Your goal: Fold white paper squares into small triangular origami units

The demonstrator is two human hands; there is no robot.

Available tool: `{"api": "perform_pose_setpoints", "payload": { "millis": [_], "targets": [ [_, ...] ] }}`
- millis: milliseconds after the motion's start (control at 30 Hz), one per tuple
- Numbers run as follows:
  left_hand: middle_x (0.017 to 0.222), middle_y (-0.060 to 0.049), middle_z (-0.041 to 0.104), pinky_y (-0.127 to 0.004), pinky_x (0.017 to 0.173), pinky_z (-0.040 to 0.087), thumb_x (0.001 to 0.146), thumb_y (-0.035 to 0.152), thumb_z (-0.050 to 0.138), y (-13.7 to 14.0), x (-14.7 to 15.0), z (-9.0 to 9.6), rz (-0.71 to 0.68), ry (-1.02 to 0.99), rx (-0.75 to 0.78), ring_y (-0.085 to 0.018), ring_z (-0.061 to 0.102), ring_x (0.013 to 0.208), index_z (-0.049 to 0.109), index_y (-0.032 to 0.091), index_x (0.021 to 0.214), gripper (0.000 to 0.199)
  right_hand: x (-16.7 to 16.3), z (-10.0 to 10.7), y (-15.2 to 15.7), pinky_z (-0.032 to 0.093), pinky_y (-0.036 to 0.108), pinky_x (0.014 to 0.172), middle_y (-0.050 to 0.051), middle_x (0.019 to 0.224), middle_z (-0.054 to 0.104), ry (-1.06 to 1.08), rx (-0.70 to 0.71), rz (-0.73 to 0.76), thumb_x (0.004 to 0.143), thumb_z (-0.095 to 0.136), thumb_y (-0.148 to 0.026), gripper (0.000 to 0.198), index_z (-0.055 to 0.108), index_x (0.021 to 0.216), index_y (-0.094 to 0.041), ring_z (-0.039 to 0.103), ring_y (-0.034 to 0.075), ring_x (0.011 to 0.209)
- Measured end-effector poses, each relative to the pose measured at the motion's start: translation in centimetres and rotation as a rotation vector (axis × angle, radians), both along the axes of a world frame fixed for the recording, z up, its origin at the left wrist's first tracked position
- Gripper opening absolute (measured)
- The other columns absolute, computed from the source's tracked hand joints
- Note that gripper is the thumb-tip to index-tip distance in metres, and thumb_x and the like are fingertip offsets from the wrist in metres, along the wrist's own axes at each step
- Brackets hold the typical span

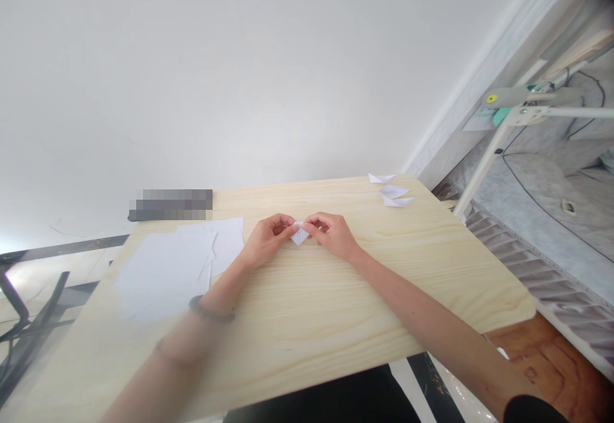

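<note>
Between my two hands, just above the middle of the table [307, 320], is a small piece of folded white paper [300, 235] with a pointed lower end. My left hand [269, 236] pinches its left side between thumb and fingers. On the right side, my right hand [332, 232] grips it the same way. The fingers cover the paper's upper corners. Several folded white paper pieces [396, 198] with pointed tips lie at the table's far right corner.
White paper sheets [163, 269] lie in a loose stack on the left of the table. A dark, pixelated object [170, 205] sits at the back left edge against the wall [268, 77]. A white metal frame [489, 154] stands beyond the table's right side.
</note>
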State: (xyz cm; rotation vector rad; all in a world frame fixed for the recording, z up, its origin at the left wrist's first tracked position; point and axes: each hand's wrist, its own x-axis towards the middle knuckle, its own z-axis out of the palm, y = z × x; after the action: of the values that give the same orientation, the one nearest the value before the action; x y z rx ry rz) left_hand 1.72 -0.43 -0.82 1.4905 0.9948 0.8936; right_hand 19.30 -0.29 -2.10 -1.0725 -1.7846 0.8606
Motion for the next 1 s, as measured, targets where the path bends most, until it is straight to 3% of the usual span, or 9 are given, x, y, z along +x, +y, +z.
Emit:
{"api": "perform_pose_setpoints", "payload": {
  "millis": [167,500,833,1000],
  "targets": [
    [0.085,-0.007,0.064,-0.031,0.071,0.046,0.064,0.041,0.064,-0.21,0.04,0.11,-0.029,0.024,-0.039,-0.019,0.06,0.078,0.058,0.013,0.088,0.037,0.04,-0.14,0.05,0.044,0.019,0.046,0.002,0.068,0.063,0.013,0.004,-0.045,0.076,0.052,-0.037,0.023,0.061,0.075,-0.016,0.057,0.01,0.053],
    [0.074,-0.006,0.065,-0.027,0.06,0.047,0.06,0.039,0.067,0.12,0.09,-0.09,0.027,-0.002,-0.039,-0.015,0.058,0.063,0.062,0.012,0.079,0.034,-0.04,0.03,-0.02,0.045,0.019,0.046,0.002,0.07,0.064,0.005,0.003,-0.01,0.076,0.052,-0.036,0.022,0.061,0.078,-0.016,0.056,0.009,0.054],
    [0.081,-0.007,0.068,-0.03,0.067,0.048,0.061,0.04,0.067,-0.2,-0.01,0.44,0.049,0.03,-0.066,-0.019,0.061,0.072,0.063,0.013,0.088,0.038,0.01,-0.09,-0.03,0.043,0.018,0.045,0.002,0.07,0.064,-0.001,0.017,-0.045,0.075,0.054,-0.035,0.021,0.062,0.08,-0.016,0.056,0.009,0.053],
    [0.075,-0.006,0.067,-0.028,0.06,0.047,0.064,0.042,0.064,-0.08,-0.11,-0.09,0.018,0.095,-0.042,-0.017,0.06,0.065,0.063,0.014,0.087,0.036,0.07,0.01,-0.1,0.044,0.019,0.046,0.002,0.068,0.064,-0.002,0.017,-0.047,0.076,0.054,-0.034,0.02,0.063,0.08,-0.017,0.054,0.008,0.049]
  ]
}}
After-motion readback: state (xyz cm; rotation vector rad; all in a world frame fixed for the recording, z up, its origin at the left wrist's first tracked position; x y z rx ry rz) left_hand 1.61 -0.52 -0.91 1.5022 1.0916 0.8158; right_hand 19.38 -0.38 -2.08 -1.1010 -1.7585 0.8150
